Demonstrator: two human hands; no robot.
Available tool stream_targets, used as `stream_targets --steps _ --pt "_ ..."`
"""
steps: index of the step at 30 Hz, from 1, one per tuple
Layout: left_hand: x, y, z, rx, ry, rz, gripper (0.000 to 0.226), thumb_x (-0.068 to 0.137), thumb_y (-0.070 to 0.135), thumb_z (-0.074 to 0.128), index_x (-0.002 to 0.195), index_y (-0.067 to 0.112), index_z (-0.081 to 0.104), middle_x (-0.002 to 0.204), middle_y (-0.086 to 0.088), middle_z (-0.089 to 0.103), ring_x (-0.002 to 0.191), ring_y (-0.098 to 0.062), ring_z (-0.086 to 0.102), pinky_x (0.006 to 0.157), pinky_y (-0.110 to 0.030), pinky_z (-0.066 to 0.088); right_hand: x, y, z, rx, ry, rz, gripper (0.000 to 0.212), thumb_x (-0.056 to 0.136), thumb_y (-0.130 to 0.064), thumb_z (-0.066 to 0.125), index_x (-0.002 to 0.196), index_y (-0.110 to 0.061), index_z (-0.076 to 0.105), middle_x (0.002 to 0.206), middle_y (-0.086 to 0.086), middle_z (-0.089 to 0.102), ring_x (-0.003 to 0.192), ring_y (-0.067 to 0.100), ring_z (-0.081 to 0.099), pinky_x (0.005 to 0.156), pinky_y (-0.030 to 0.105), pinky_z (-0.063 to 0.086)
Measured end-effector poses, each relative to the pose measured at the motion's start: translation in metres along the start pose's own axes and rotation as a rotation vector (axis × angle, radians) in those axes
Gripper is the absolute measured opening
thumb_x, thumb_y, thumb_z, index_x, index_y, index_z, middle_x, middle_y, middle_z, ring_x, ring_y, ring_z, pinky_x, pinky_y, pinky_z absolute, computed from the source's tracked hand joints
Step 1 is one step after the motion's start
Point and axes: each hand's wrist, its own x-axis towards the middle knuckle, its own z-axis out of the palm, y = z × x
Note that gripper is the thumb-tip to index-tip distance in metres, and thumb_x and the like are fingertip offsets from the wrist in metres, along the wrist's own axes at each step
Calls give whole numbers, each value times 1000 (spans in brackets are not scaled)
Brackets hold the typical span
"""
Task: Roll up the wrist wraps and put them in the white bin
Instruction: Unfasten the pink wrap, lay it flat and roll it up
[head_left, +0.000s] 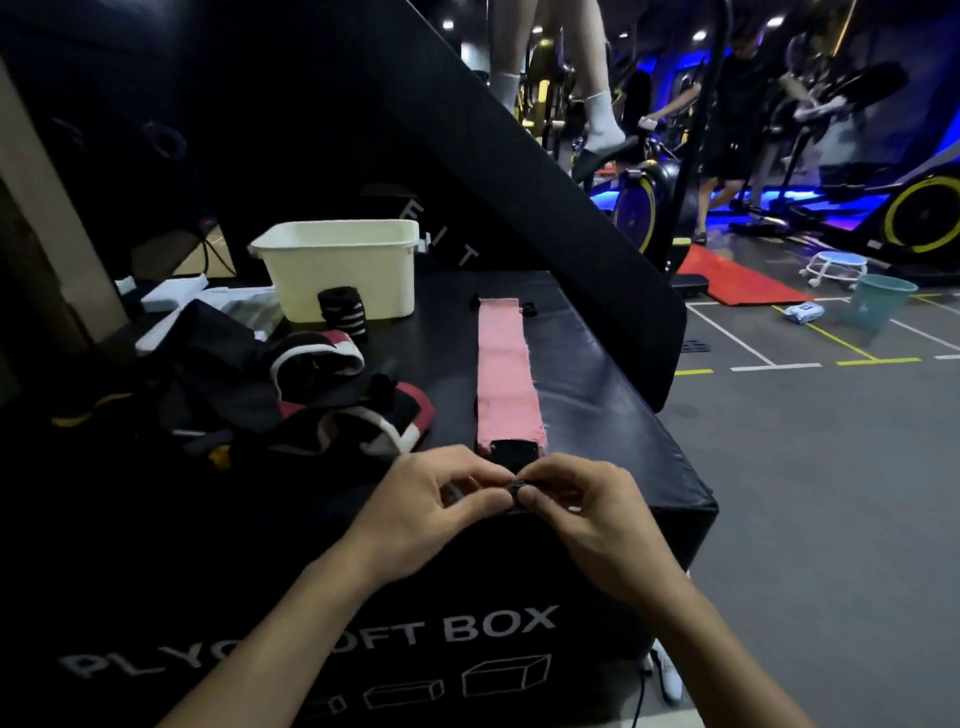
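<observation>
On top of the black plyo box (597, 395), a pink wrist wrap (506, 374) is laid out flat, running from its far end at 12 o'clock toward the near edge at 6 o'clock. A white bin (340, 267) is seen at 11 o'clock, with a rolled black wrap (341, 312) touching its front wall and a loose heap of wraps (291, 400) at 9 o'clock. The wrap's near black end is pinched by the curled fingertips of the left hand (431, 506) and right hand (587, 512). A slack first turn could be formed if tension is uneven, and the roll may then skew or unravel.
</observation>
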Motion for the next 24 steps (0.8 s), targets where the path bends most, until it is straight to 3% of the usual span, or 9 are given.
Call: stream_targets --steps 4,7,11,15,20,24 --pt "-9 1 8 66 87 92 16 87 23 82 103 27 81 95 17 75 88 -4 71 78 -27 55 -15 -4 5 -1 83 7 10 89 -13 77 90 -22 78 90 -13 72 87 7 71 77 26 58" --pt "-13 -1 11 158 122 137 13 86 35 78 98 31 80 91 19 72 86 -3 67 72 -29 54 -24 -4 12 -2 121 -7 9 88 -15 79 90 -24 79 93 -11 68 89 11 71 78 24 57" --pt "-17 -5 9 170 154 137 10 84 36 79 91 28 79 88 18 68 85 -6 65 71 -25 52 -27 -2 23 -14 209 12 12 84 -19 83 88 -30 80 85 -10 68 77 10 67 69 19 49" --pt "-23 -9 8 32 161 13 13 77 19 90 84 25 81 83 13 67 77 -12 68 69 -18 48 -32 -3 28 71 216 131 9 82 -21 85 83 -28 80 78 -9 67 70 4 61 67 13 42" --pt "-32 -9 12 -17 175 -44 11 78 22 90 84 26 82 85 13 66 80 -11 68 71 -15 46 -34 -7 32 293 113 329 6 86 -23 81 81 -21 78 66 4 66 59 9 55 55 23 44" --pt "-39 -12 16 102 162 14 11 80 25 88 89 26 81 87 15 66 84 -7 67 75 -14 46 -33 -10 33 426 46 539 9 87 -21 79 84 -13 76 72 6 64 55 13 54 47 23 44"
